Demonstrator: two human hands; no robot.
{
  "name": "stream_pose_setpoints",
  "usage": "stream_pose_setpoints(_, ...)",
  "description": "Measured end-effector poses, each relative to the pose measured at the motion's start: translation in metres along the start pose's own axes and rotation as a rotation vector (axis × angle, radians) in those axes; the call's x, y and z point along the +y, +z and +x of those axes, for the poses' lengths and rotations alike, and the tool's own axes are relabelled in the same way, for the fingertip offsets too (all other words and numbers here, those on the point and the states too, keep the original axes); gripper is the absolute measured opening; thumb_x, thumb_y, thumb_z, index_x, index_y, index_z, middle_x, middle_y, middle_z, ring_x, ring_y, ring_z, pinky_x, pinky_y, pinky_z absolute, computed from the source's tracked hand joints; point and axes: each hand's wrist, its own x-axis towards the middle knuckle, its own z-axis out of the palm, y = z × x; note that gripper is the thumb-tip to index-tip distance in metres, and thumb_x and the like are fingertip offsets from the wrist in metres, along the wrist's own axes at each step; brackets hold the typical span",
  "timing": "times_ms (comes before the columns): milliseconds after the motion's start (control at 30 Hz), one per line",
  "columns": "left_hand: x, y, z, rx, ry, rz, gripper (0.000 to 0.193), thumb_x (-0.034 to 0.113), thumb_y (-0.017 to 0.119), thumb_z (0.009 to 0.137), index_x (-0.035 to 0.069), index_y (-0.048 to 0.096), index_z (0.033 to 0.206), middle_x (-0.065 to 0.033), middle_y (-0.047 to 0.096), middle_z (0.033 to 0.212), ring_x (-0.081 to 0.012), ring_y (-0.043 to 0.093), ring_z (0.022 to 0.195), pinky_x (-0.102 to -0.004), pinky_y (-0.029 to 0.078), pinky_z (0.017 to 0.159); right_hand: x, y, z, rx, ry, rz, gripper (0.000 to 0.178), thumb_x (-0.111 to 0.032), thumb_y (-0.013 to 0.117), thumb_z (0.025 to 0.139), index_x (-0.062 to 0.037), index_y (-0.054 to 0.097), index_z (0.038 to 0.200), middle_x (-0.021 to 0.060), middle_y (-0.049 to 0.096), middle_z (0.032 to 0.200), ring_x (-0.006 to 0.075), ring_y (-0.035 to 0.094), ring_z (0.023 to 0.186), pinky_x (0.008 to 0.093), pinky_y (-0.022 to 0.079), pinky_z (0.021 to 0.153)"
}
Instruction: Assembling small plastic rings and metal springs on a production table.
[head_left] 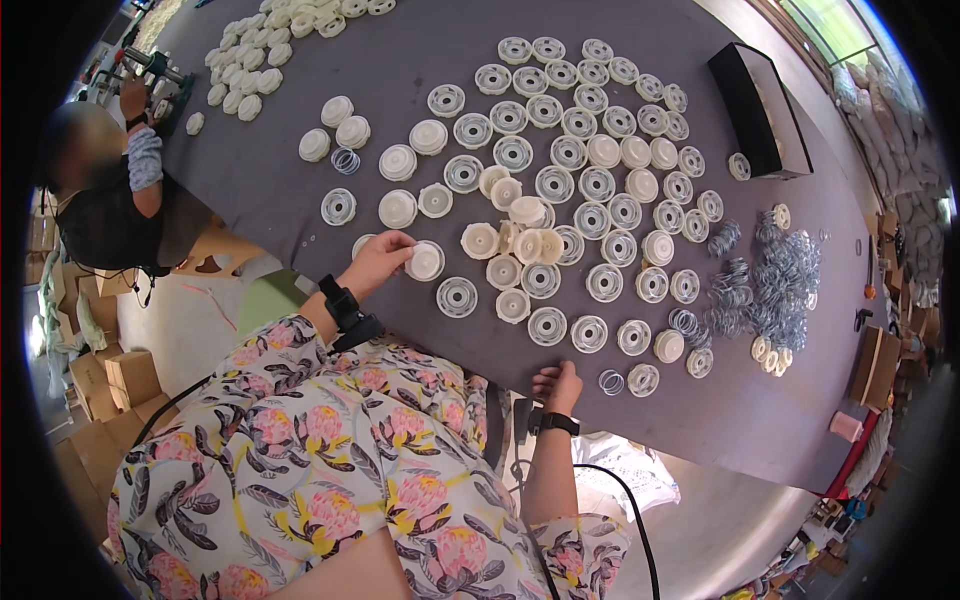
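1. The left hand (380,260) has fingertips close together at the edge of a white cap (427,262) on the surface (715,430); I can't tell if it grips.
2. The right hand (559,388) is half curled near a little spring (611,382); I can't see inside.
3. Many round parts (554,184) lie beyond.
4. Far right, a spring pile (785,275) sits below a black box (740,115).

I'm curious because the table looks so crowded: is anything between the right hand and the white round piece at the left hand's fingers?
Yes: one grey-centred disc lies on the table, roughly between the right hand and the white round piece at the left hand. Nothing else visible does.
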Motion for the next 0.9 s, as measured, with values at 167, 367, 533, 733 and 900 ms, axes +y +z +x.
stream_pose_setpoints(167,-0.008,0.003,-0.005,0.297,0.452,0.465,0.014,0.008,0.057,0.081,0.005,0.058,0.094,-0.0056,0.058,0.090,-0.0155,0.054,0.074,-0.0283,0.045,0.066,-0.005,0.001,-0.007,-0.021,0.008,0.001,0.035,-0.025,0.045,0.081,0.0062,0.052,0.067,0.0174,0.055,0.055,0.0259,0.053,0.040,0.0328,0.042,0.033)
stream_pose_setpoints(367,-0.009,0.011,-0.030,0.074,0.845,1.050,0.038,0.003,0.056,0.072,0.006,0.054,0.110,-0.0070,0.052,0.116,-0.0245,0.049,0.110,-0.0391,0.036,0.091,-0.002,0.003,-0.002,-0.012,0.001,0.024,0.036,-0.026,0.045,0.081,0.0060,0.053,0.066,0.0183,0.055,0.053,0.0260,0.052,0.038,0.0318,0.041,0.033)
stream_pose_setpoints(533,-0.024,0.017,-0.045,0.094,0.726,1.323,0.056,0.001,0.051,0.074,0.009,0.041,0.128,-0.0079,0.039,0.134,-0.0252,0.039,0.123,-0.0479,0.024,0.101,-0.004,0.003,-0.006,-0.007,0.005,0.022,0.037,-0.027,0.045,0.081,0.0063,0.053,0.066,0.0188,0.055,0.052,0.0257,0.050,0.036,0.0312,0.041,0.033)
stream_pose_setpoints(733,-0.035,0.019,-0.043,0.138,0.641,1.187,0.060,0.002,0.049,0.076,0.012,0.036,0.133,-0.0086,0.031,0.141,-0.0264,0.034,0.127,-0.0588,0.013,0.103,-0.005,0.001,-0.005,-0.033,0.018,-0.027,0.040,-0.028,0.043,0.081,0.0069,0.055,0.066,0.0194,0.057,0.053,0.0250,0.050,0.035,0.0306,0.041,0.034)
stream_pose_setpoints(900,-0.028,0.018,-0.039,0.217,0.633,1.139,0.058,0.004,0.049,0.078,0.013,0.036,0.133,-0.0094,0.031,0.141,-0.0277,0.033,0.128,-0.0608,0.011,0.102,-0.006,-0.001,-0.007,-0.050,0.014,-0.018,0.040,-0.028,0.043,0.081,0.0071,0.055,0.066,0.0196,0.057,0.053,0.0250,0.050,0.036,0.0304,0.042,0.035)
